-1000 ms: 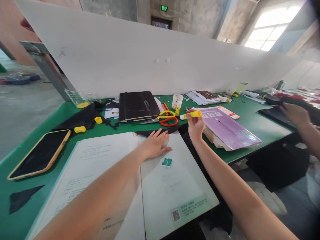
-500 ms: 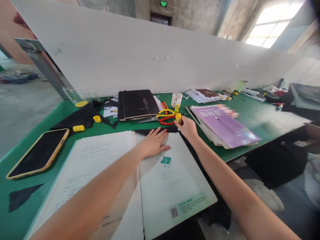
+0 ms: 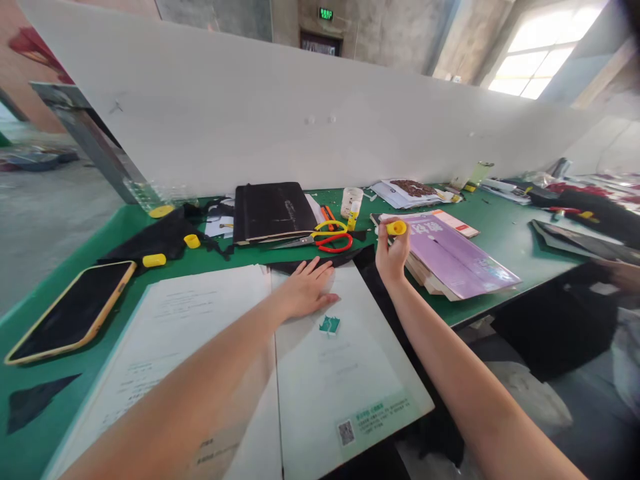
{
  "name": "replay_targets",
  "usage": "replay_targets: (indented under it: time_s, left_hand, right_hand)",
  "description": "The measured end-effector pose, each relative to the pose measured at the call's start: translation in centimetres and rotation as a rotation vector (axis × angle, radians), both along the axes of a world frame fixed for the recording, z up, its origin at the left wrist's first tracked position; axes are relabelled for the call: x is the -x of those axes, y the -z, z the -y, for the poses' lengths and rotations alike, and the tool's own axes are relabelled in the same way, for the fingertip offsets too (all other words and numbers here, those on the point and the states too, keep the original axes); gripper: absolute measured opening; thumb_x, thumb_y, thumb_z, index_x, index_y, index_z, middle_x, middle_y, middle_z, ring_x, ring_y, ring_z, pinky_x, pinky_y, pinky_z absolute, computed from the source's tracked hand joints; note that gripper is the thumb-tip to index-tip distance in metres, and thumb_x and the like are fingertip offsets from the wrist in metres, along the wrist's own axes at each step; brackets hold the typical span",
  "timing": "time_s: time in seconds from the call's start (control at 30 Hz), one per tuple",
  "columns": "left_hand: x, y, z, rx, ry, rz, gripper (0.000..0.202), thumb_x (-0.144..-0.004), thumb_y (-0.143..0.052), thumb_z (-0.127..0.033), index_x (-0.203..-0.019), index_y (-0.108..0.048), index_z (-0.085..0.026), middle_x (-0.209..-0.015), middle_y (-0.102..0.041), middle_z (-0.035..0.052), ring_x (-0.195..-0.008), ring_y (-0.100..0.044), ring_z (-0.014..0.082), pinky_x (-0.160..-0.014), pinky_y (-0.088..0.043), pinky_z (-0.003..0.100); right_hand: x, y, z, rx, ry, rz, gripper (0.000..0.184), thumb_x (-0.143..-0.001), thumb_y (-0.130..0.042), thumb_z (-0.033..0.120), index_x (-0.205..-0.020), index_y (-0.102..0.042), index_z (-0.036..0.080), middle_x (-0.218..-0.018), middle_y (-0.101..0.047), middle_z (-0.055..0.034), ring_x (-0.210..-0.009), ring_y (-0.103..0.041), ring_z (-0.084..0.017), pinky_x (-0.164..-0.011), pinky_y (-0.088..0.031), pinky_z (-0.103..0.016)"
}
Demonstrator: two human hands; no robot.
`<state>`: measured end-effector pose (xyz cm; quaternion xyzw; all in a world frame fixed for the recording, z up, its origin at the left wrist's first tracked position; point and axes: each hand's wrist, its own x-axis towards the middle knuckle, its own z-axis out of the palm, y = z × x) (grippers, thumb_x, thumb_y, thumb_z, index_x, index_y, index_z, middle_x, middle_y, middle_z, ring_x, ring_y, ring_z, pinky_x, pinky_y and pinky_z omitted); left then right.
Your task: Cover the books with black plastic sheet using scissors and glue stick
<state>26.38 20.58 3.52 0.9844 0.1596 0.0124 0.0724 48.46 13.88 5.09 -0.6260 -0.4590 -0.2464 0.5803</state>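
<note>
My left hand (image 3: 311, 288) lies flat with fingers apart on the upper part of an open book's pale cover (image 3: 345, 373). Its fingertips reach the black cloth (image 3: 325, 262) that sticks out past the top edge and right side. Raised above the cloth at the right, my right hand (image 3: 393, 257) grips a yellow glue stick (image 3: 397, 228), its round end facing me. Scissors with yellow and red handles (image 3: 334, 238) lie just beyond the book. Behind them stands another yellow glue stick (image 3: 353, 217) beside a clear cup (image 3: 351, 200).
A black notebook (image 3: 275, 212) lies at the back, a purple book (image 3: 450, 257) on a stack at right. Yellow caps (image 3: 155, 260), black cloth (image 3: 150, 233) and a phone (image 3: 73, 310) are at left. A white partition (image 3: 280, 113) bounds the green table (image 3: 505, 237). At far right, someone's arm (image 3: 625, 273) shows.
My right hand has lifted the glue stick away from the scissors and moved right, tilting its end toward me. My left hand stays put. At far right, a person's arm and dark material have appeared.
</note>
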Motion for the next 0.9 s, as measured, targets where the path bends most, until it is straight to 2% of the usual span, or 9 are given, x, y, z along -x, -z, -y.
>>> replay_targets:
  time_s: [0.07,0.1,0.17,0.27,0.33,0.7,0.9]
  left_hand:
    - [0.0,0.0,0.0,-0.001,-0.001,-0.006,0.074,-0.091,-0.019,-0.064,-0.147,-0.023,-0.017,-0.155,-0.016,0.0055,-0.142,-0.007,0.0308,-0.113,-0.013,0.048]
    - [0.0,0.0,0.0,0.001,-0.002,-0.011,0.074,-0.091,-0.019,-0.064,-0.147,-0.023,-0.017,-0.155,-0.015,0.0053,-0.142,-0.006,0.0308,-0.113,-0.012,0.048]
    - [-0.1,0.1,0.0,0.008,-0.003,-0.014,0.074,-0.090,-0.019,-0.065,-0.147,-0.022,-0.018,-0.155,-0.015,0.0051,-0.142,-0.005,0.0307,-0.113,-0.012,0.048]
    - [-0.1,0.2,-0.1,0.009,-0.007,-0.001,0.076,-0.089,-0.018,-0.066,-0.148,-0.020,-0.017,-0.155,-0.015,0.0054,-0.142,-0.006,0.0307,-0.113,-0.012,0.048]
    - [-0.1,0.2,-0.1,0.006,-0.007,0.004,0.076,-0.089,-0.018,-0.066,-0.148,-0.020,-0.017,-0.155,-0.015,0.0050,-0.142,-0.006,0.0306,-0.113,-0.013,0.048]
    - [-0.1,0.0,0.0,0.000,-0.002,0.002,0.075,-0.089,-0.018,-0.067,-0.147,-0.023,-0.018,-0.155,-0.015,0.0045,-0.143,-0.006,0.0296,-0.113,-0.013,0.048]
    - [-0.1,-0.1,0.1,-0.003,-0.011,-0.016,0.076,-0.089,-0.017,-0.067,-0.147,-0.021,-0.018,-0.155,-0.015,0.0040,-0.143,-0.006,0.0286,-0.113,-0.013,0.047]
  right_hand:
    - [0.1,0.1,-0.2,0.010,-0.107,-0.034,0.027,-0.092,-0.040,0.041,-0.100,-0.054,0.019,-0.100,-0.060,-0.0089,-0.094,-0.057,-0.020,-0.085,-0.044,-0.034]
    - [0.1,0.2,-0.4,0.066,-0.159,-0.051,0.028,-0.092,-0.041,0.042,-0.099,-0.055,0.019,-0.098,-0.061,-0.0082,-0.089,-0.059,-0.019,-0.080,-0.045,-0.032]
    - [0.1,0.5,-0.7,0.271,-0.229,-0.060,0.030,-0.090,-0.043,0.045,-0.092,-0.057,0.019,-0.086,-0.063,-0.0059,-0.073,-0.059,-0.017,-0.068,-0.045,-0.028]
    - [-0.1,0.9,-1.2,0.601,-0.208,-0.035,0.031,-0.086,-0.049,0.048,-0.077,-0.054,0.019,-0.066,-0.060,-0.0020,-0.058,-0.054,-0.015,-0.056,-0.037,-0.025]
    - [-0.1,1.0,-1.4,0.705,-0.159,-0.037,0.030,-0.084,-0.051,0.048,-0.073,-0.050,0.020,-0.062,-0.058,-0.0007,-0.056,-0.052,-0.015,-0.054,-0.034,-0.025]
    - [0.6,0.6,-1.7,0.828,0.110,0.069,0.022,-0.088,-0.048,0.040,-0.083,-0.051,0.019,-0.078,-0.063,-0.0055,-0.067,-0.057,-0.017,-0.057,-0.030,-0.026]
    - [-0.1,0.7,-0.9,0.763,0.187,0.067,0.019,-0.086,-0.050,0.038,-0.083,-0.051,0.019,-0.078,-0.063,-0.0060,-0.067,-0.056,-0.019,-0.055,-0.027,-0.027]
